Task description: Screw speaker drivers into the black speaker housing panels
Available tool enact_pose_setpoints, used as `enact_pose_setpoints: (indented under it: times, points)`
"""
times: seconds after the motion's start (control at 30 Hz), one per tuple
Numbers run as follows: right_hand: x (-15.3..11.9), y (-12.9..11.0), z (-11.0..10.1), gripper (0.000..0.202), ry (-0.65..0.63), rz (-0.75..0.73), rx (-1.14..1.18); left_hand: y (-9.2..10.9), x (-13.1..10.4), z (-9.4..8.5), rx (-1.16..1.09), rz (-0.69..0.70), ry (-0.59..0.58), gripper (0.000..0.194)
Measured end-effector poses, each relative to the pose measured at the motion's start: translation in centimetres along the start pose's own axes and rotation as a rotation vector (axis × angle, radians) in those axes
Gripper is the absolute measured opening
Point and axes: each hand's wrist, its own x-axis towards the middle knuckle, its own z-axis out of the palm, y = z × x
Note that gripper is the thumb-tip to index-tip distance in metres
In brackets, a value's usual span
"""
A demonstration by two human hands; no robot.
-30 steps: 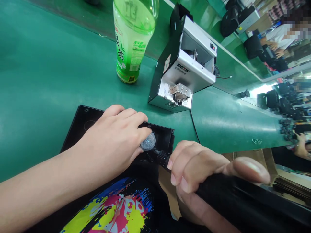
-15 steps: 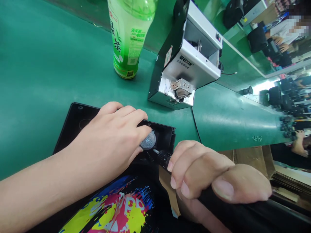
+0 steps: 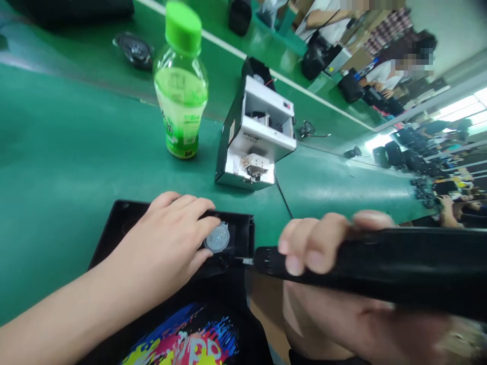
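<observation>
My left hand [image 3: 175,230] lies over a black plastic housing [image 3: 241,234], its fingers curled across the far edge. Its thumb and index finger hold the rim of a round grey disc [image 3: 217,237] that looks like a small speaker, seated inside the housing. A black electric screwdriver [image 3: 365,258] is gripped in my right hand [image 3: 315,246]. Its thin bit points left at the near right side of the housing, below and right of the disc. Whether the tip touches anything, I cannot tell. Motion blurs the right hand.
Beyond the housing stand a green tea bottle [image 3: 182,101] and a silver-and-black screw feeder [image 3: 254,137] on the green bench [image 3: 76,142]. Behind them lies a loose speaker [image 3: 135,49]. Other people work at the far benches. Cardboard [image 3: 268,309] shows below the bench edge.
The screwdriver has pulled back from beside the disc and swung to a more level angle. My left hand keeps its hold. The view has tilted up, showing more of the room.
</observation>
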Motion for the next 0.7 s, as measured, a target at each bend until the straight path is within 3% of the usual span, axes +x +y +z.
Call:
enact_pose_setpoints:
  times: [0.1,0.17,0.33,0.47,0.6,0.7]
  points:
    - [4.7,-2.1,-0.2,0.036,0.066,-0.146,0.033,-0.1,-0.1,0.2,0.016,0.013,0.004,0.037]
    - [8.1,-2.2,0.4,0.042,0.079,-0.225,0.095,0.0,0.2,0.2,0.037,0.017,-0.003,0.033]
    - [14.1,1.7,2.4,0.073,-0.036,-0.276,0.124,1.0,1.9,0.6,0.107,0.029,-0.008,0.031]
    - [15.3,5.3,3.1,0.083,-0.114,-0.35,0.104,0.6,1.3,0.4,0.137,0.037,0.069,0.029]
    - [15.0,6.0,3.1,0.081,-0.086,-0.274,0.105,-0.9,-2.7,-0.6,0.118,-0.021,0.148,0.033]
    - [14.8,6.0,3.1,0.079,-0.042,-0.248,0.117,-1.9,-6.1,-1.2,0.124,-0.157,0.145,0.056]
